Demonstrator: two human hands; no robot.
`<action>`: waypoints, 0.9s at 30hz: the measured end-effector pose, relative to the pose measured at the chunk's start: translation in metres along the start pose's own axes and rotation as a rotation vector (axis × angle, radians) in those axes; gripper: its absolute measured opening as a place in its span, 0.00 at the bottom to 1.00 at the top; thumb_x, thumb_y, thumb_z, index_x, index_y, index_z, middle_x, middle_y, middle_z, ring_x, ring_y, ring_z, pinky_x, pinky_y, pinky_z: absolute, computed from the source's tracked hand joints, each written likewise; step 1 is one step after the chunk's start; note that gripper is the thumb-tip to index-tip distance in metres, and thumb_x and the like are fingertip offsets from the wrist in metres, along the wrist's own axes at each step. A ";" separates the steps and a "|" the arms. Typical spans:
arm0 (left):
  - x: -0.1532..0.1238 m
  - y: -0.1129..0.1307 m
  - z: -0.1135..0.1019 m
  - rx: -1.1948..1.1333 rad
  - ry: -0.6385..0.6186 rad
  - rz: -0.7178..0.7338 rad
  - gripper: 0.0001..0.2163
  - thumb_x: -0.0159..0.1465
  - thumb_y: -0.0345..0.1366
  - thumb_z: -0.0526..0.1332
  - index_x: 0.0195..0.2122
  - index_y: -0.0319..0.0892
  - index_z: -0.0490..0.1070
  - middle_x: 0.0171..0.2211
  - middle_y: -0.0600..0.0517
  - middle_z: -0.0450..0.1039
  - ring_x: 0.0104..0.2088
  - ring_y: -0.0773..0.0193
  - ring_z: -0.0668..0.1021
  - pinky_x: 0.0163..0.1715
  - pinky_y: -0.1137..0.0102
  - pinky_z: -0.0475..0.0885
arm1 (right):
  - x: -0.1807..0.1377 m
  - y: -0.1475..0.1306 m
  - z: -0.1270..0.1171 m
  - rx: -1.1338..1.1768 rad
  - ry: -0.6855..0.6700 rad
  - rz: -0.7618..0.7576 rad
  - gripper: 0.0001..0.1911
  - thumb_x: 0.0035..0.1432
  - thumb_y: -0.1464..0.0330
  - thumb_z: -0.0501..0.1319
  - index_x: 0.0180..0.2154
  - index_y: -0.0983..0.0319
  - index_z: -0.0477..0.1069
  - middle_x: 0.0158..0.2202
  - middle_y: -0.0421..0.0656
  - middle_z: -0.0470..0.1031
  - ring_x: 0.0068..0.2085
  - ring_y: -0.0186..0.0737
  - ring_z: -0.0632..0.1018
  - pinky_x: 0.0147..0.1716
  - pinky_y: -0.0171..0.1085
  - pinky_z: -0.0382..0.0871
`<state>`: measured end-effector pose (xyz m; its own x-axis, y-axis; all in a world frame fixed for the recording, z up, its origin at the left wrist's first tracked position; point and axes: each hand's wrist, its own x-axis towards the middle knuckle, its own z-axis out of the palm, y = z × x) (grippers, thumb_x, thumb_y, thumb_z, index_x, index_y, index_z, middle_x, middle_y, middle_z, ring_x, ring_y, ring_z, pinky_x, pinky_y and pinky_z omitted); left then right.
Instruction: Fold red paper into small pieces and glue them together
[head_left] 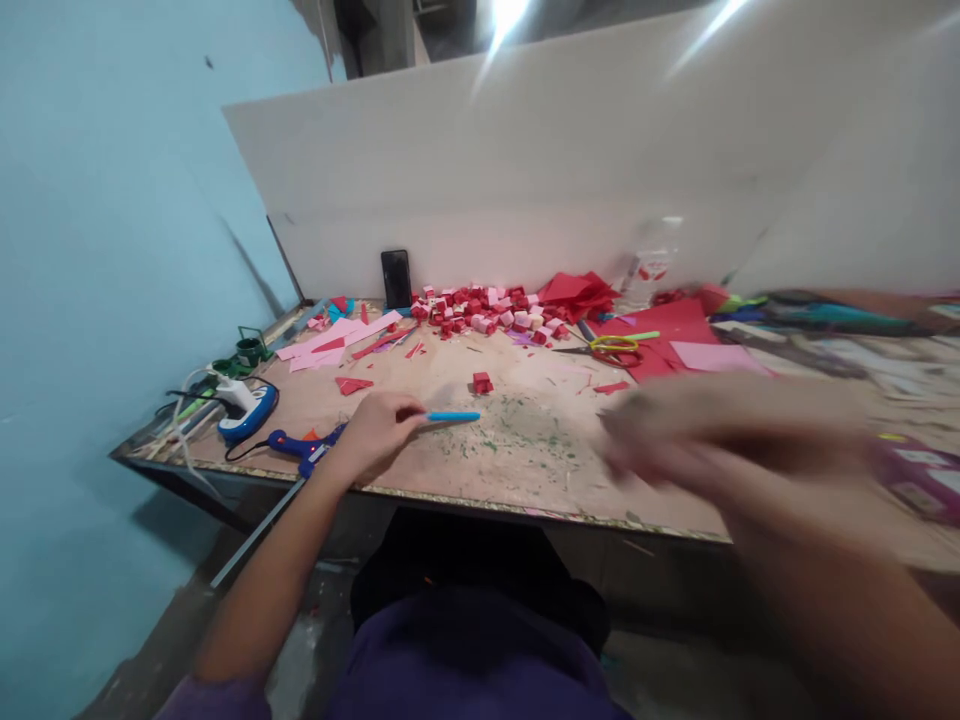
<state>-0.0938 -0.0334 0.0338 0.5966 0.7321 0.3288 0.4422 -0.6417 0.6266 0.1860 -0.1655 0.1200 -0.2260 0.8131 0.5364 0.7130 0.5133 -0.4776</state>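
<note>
My left hand (382, 432) is closed near the table's front edge, pinching one end of a slim blue stick (454, 416). I cannot make out whether the stick is a pen or rolled paper. Just beyond its tip lies a single small red paper cube (482, 383). My right hand (690, 430) is raised over the right side of the table, smeared by motion, so its fingers and anything in them are unclear. A blue hot glue gun (307, 446) with a long glue stick jutting past the edge rests left of my left hand.
At the back sits a pile of red and pink paper cubes (487, 308) beside a black phone (396, 279). Scissors (615, 348) lie by red paper (675, 325); a clear bottle (651, 270) stands behind. A blue-white power strip (247, 410) is at left. Green crumbs (517, 430) dot the tabletop.
</note>
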 end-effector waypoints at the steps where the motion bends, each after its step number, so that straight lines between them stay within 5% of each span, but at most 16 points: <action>1: -0.004 -0.001 0.001 0.040 -0.015 0.029 0.08 0.65 0.37 0.64 0.37 0.43 0.84 0.37 0.49 0.85 0.38 0.58 0.82 0.42 0.67 0.73 | 0.012 0.001 0.001 -0.015 -0.006 -0.001 0.17 0.64 0.51 0.60 0.45 0.48 0.83 0.35 0.42 0.84 0.34 0.41 0.81 0.34 0.40 0.74; 6: -0.022 -0.013 0.007 0.095 -0.053 0.075 0.08 0.67 0.36 0.63 0.41 0.43 0.83 0.41 0.48 0.85 0.41 0.57 0.82 0.45 0.65 0.73 | 0.078 0.060 0.034 -0.276 -0.309 0.282 0.14 0.63 0.66 0.61 0.43 0.63 0.84 0.47 0.51 0.85 0.42 0.48 0.83 0.43 0.42 0.73; 9: -0.025 -0.018 0.010 0.055 -0.054 0.110 0.08 0.68 0.36 0.63 0.42 0.44 0.82 0.41 0.49 0.84 0.42 0.57 0.83 0.47 0.64 0.74 | 0.094 0.092 0.052 -0.260 -0.427 0.348 0.12 0.62 0.67 0.62 0.38 0.64 0.84 0.38 0.51 0.86 0.35 0.47 0.82 0.37 0.40 0.73; 16: -0.025 -0.019 0.012 0.106 -0.066 0.193 0.08 0.70 0.35 0.62 0.44 0.43 0.82 0.42 0.48 0.84 0.44 0.56 0.82 0.49 0.62 0.73 | 0.086 0.093 0.062 -0.166 -0.535 0.361 0.09 0.57 0.66 0.67 0.38 0.63 0.82 0.36 0.46 0.85 0.32 0.42 0.82 0.33 0.36 0.72; 20: -0.027 -0.019 0.015 0.120 -0.070 0.209 0.08 0.70 0.33 0.62 0.45 0.43 0.82 0.41 0.48 0.83 0.43 0.57 0.82 0.48 0.62 0.74 | 0.113 0.117 0.059 -0.192 -0.331 0.381 0.06 0.56 0.67 0.69 0.36 0.62 0.80 0.36 0.46 0.85 0.34 0.42 0.83 0.34 0.35 0.74; 23: -0.028 -0.020 0.017 0.141 -0.065 0.221 0.08 0.71 0.33 0.62 0.45 0.44 0.81 0.41 0.48 0.83 0.42 0.57 0.82 0.48 0.60 0.75 | 0.141 0.148 0.059 -0.312 -0.136 0.394 0.10 0.55 0.73 0.66 0.41 0.63 0.79 0.44 0.50 0.84 0.45 0.49 0.83 0.43 0.39 0.73; 27: -0.031 -0.022 0.020 0.143 -0.051 0.253 0.08 0.71 0.32 0.61 0.45 0.43 0.80 0.42 0.48 0.83 0.41 0.58 0.82 0.45 0.62 0.77 | 0.166 0.181 0.068 -0.396 -0.096 0.403 0.13 0.55 0.72 0.66 0.44 0.61 0.80 0.46 0.49 0.84 0.47 0.53 0.82 0.44 0.40 0.71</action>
<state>-0.1084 -0.0466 -0.0040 0.7310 0.5348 0.4238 0.3628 -0.8307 0.4223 0.2325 0.0814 0.0754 0.0690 0.9541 0.2913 0.9456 0.0305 -0.3239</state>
